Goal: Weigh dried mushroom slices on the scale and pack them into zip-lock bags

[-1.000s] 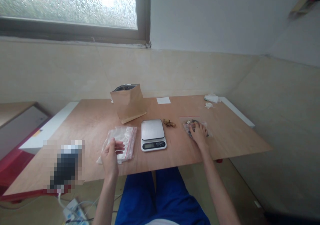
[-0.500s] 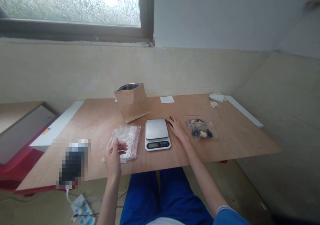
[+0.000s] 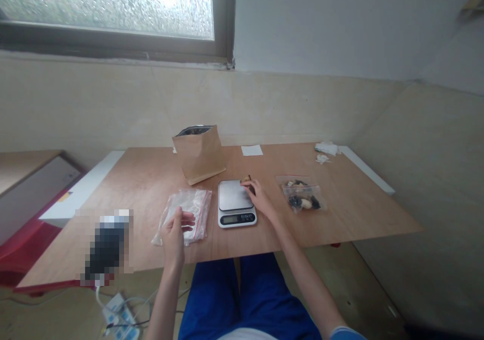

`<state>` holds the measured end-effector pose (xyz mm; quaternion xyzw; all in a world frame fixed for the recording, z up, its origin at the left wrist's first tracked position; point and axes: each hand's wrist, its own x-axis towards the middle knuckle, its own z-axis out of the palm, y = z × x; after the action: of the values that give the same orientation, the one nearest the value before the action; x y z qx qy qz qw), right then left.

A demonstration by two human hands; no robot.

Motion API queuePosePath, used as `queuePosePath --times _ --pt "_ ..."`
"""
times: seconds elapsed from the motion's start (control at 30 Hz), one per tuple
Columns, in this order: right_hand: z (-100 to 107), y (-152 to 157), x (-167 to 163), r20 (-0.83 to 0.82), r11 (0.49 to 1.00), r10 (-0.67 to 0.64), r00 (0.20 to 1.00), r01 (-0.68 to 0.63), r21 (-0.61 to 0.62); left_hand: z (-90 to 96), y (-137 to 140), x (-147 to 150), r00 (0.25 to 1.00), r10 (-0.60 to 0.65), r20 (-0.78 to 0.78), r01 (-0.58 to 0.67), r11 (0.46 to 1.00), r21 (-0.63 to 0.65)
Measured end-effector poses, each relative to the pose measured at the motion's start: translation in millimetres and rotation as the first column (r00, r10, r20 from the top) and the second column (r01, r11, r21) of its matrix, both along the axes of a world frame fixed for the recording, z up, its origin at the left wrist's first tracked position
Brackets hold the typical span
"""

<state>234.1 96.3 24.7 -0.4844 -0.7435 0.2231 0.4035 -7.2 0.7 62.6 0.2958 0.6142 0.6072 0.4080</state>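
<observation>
A white kitchen scale (image 3: 235,199) with a metal plate stands in front of me. Over the plate's right edge, my right hand (image 3: 258,194) pinches a small brown piece (image 3: 246,179), too small to identify. My left hand (image 3: 177,230) hovers above a stack of clear zip bags (image 3: 198,214), thumb and fingers apart, with nothing visible in it. Two filled zip bags (image 3: 305,202) of dark and pale pieces lie to the right of my right hand. Behind the scale, a brown kraft paper pouch (image 3: 200,156) stands with its top open.
On the wooden table (image 3: 340,214), a white paper (image 3: 252,150) lies at the back. Crumpled white packaging (image 3: 325,149) sits at the far right. A blurred-out dark object (image 3: 108,246) is near the left edge, with a cable running to a power strip (image 3: 121,317) below.
My right hand has moved left from the table beside the scale to above its plate, with the small brown piece in its fingers. My left hand has barely moved.
</observation>
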Motion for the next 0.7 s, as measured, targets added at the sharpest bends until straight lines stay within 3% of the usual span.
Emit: queuePosePath --times 0.13,0.27,0.37,0.47,0.53,0.63,0.7 --pt "11 -5 -22 0.047 0.975 0.201 0.979 -0.195 -0.108 0.3 1 2 0.998 -0.047 -0.041 0.047 0.999 0.005" --pt "14 -8 -24 0.079 0.965 0.216 0.973 -0.201 -0.168 4.4 7 -7 0.986 -0.042 -0.164 0.05 0.998 0.045" --pt "20 -10 -17 0.048 0.968 0.198 0.979 -0.188 -0.165 13.6 19 -24 0.95 0.086 -0.301 -0.047 0.99 0.133" --pt "22 -8 -11 0.02 0.975 0.131 0.991 -0.125 -0.183 30.2 36 -37 0.87 0.219 -0.442 -0.127 0.965 0.228" --pt "17 -4 -10 0.001 0.974 0.028 1.0 -0.027 -0.223 44.5 53 -40 0.805 0.266 -0.531 -0.117 0.948 0.297" --pt "5 7 -15 -0.061 0.948 -0.147 0.987 0.123 -0.295 68.0 85 -36 0.732 0.279 -0.622 0.003 0.911 0.412" --pt "0 16 -20 -0.105 0.937 -0.202 0.974 0.161 -0.309 82.7 110 -30 0.644 0.296 -0.706 0.085 0.888 0.451"
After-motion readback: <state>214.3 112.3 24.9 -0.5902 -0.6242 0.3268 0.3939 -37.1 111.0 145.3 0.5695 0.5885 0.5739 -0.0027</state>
